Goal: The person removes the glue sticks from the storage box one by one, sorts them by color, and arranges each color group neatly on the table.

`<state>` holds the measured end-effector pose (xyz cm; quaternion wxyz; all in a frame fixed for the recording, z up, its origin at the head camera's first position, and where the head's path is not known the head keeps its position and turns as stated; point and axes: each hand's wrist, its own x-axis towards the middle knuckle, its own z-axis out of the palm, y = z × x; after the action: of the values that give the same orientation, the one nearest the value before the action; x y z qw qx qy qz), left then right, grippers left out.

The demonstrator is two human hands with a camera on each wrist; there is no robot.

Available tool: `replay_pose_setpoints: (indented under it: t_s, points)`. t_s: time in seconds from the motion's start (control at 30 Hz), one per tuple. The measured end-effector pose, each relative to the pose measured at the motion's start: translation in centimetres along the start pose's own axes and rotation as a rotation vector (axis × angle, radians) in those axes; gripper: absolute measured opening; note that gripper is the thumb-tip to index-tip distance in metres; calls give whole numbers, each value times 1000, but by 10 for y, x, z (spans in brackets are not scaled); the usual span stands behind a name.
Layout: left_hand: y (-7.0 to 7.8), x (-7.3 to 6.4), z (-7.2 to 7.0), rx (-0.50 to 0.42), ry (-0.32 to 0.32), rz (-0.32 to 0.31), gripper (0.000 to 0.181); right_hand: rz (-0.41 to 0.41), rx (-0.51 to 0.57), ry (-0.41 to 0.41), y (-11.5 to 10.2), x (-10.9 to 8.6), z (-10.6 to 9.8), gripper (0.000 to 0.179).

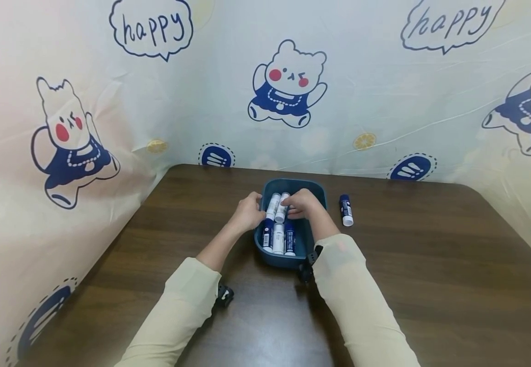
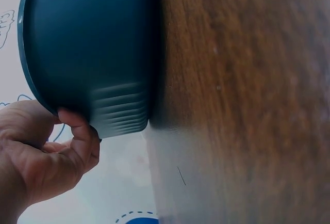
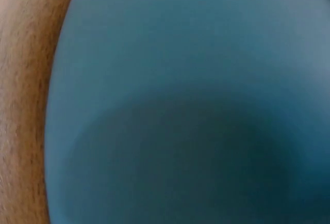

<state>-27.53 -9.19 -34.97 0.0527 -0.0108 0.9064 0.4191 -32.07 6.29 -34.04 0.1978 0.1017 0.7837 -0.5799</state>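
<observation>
A dark teal plastic bin (image 1: 284, 261) stands on the table with several glue sticks lying in it. Its left rim is gripped by my left hand (image 1: 248, 214), whose curled fingers (image 2: 82, 136) show against the outer wall in the left wrist view. Reaching in from the right, my right hand (image 1: 306, 203) pinches a white glue stick (image 1: 281, 213) in the rear part. Beside that one lies another white glue stick (image 1: 273, 204). Nearer the front, a white glue stick (image 1: 278, 239) lies between two navy ones. The bin's blurred wall (image 3: 180, 43) fills the right wrist view, hiding the right hand there.
A single glue stick (image 1: 346, 211) with a navy upper part lies on the brown wooden table (image 1: 412, 265), right of the bin. Behind the table hangs a pale curtain (image 1: 229, 92) printed with cartoon bears.
</observation>
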Motion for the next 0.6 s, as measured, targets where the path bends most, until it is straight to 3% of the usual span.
replay_pose_setpoints:
  t_s: [0.33, 0.6]
  points:
    - [-1, -1, 1, -6, -5, -1, 49, 25, -18, -8, 2, 2, 6, 48]
    - [1, -2, -1, 4, -7, 14, 49, 22, -155, 112, 4, 13, 20, 42]
